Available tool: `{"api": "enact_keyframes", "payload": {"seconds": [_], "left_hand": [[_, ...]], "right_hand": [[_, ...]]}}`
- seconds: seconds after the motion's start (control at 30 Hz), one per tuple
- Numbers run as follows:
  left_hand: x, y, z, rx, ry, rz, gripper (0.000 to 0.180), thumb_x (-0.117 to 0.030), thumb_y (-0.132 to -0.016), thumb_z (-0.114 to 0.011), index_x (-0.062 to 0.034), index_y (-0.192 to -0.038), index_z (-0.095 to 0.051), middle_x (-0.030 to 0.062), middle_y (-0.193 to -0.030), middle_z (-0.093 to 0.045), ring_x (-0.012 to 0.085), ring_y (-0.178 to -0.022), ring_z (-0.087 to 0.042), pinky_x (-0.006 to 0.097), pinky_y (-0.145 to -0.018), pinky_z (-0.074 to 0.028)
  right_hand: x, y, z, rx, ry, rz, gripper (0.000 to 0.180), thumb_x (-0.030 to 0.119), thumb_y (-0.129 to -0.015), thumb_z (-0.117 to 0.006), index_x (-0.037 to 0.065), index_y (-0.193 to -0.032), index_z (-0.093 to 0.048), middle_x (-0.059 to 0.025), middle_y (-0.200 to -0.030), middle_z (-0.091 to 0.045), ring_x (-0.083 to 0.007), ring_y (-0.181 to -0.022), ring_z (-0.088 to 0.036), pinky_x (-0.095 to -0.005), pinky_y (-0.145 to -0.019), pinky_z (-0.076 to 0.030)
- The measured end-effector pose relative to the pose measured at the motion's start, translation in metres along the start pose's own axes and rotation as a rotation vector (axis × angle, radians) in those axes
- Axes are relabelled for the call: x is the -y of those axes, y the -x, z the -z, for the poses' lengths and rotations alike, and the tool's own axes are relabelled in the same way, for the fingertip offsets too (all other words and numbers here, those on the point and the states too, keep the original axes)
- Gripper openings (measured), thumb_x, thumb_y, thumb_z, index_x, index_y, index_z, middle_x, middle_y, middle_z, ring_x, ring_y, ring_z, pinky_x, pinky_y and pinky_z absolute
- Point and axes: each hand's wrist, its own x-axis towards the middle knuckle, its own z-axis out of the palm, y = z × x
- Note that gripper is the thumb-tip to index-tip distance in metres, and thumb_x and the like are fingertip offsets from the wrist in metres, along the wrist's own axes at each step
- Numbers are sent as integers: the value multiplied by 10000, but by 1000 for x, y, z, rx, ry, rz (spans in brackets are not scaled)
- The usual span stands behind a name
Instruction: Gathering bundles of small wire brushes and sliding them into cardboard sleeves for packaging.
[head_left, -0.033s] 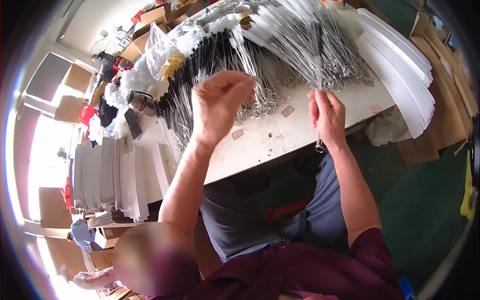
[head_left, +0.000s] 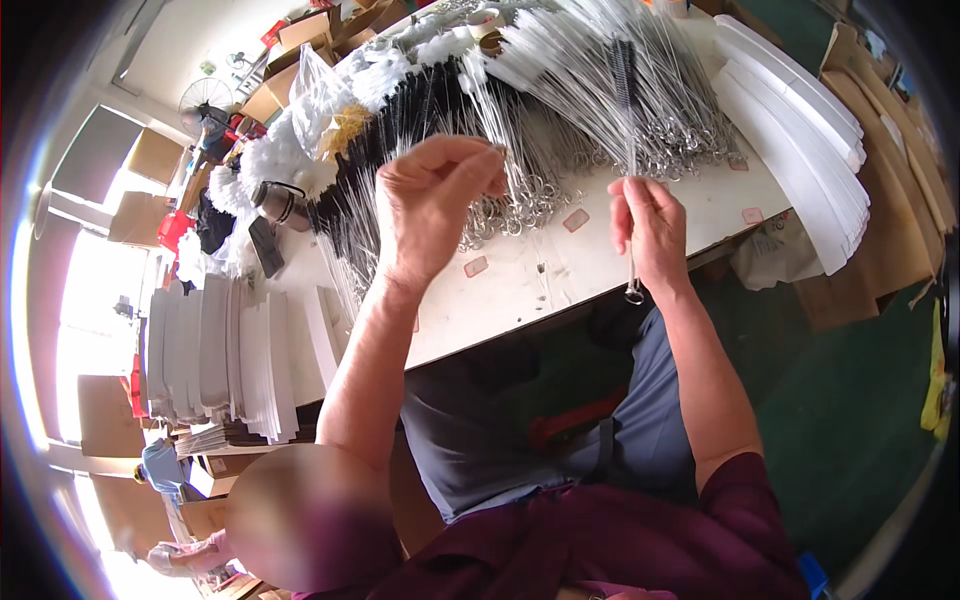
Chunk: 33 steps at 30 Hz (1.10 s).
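My right hand [head_left: 655, 235] is closed around the thin metal stem of a wire brush [head_left: 625, 80]. The brush's black bristles point away from me over the pile, and its ring end hangs below my fingers near the table edge. To the left, my left hand [head_left: 425, 210] is raised above the table with thumb and fingertips pinched together. Whatever lies between those fingertips is too small to make out. Beyond both hands lies a thick spread of wire brushes [head_left: 600, 60] with white bristles and ring ends toward me. Black-bristled brushes [head_left: 420, 105] lie behind my left hand.
White strips are stacked at the right [head_left: 790, 150] and at the left [head_left: 215, 345]. A flask [head_left: 283, 205] stands at the table's left side. Tape rolls [head_left: 487, 22] sit at the back. Cardboard boxes [head_left: 870, 190] stand at the right. Other people are at the far left.
Both of my hands have shifted slightly left. The brush in my right hand has moved left with it; both grips look the same.
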Motion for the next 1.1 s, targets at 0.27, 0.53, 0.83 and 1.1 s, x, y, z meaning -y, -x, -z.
{"api": "enact_keyframes", "payload": {"seconds": [0.27, 0.53, 0.83, 1.1], "left_hand": [[8, 21, 2, -1, -25, -8, 85, -6, -950, -671, 66, -981, -703, 122, -981, -736, 119, -865, -711, 250, -745, -581], [-14, 37, 27, -86, 2, -116, 132, -27, -979, -617, 71, -997, -704, 186, -1124, -707, 213, -921, -718, 355, -817, -603], [-76, 56, 92, -206, 155, -286, 154, 0, -992, -541, 79, -1000, -673, 265, -1080, -715, 304, -907, -746, 407, -748, -639], [-116, 82, 153, -153, 204, -191, 246, -103, -1060, -439, 77, -1110, -600, 327, -1088, -690, 340, -910, -739, 416, -724, -588]], "right_hand": [[14, -33, -88, 67, -322, -418, 274, 199, -1084, -493, -42, -1043, -618, -126, -872, -674, -221, -708, -682, -344, -644, -612], [-43, -76, -107, 94, -407, -487, 276, 166, -1071, -488, -106, -1083, -535, -249, -1113, -600, -376, -1044, -669, -496, -970, -595], [-47, -77, -105, 45, -371, -494, 264, 154, -1080, -464, -91, -1020, -541, -292, -1122, -628, -398, -1049, -689, -488, -982, -599], [-37, -62, -107, 163, -85, -221, 303, 192, -1098, -463, -61, -984, -585, -258, -1054, -697, -330, -939, -742, -428, -857, -644]]}}
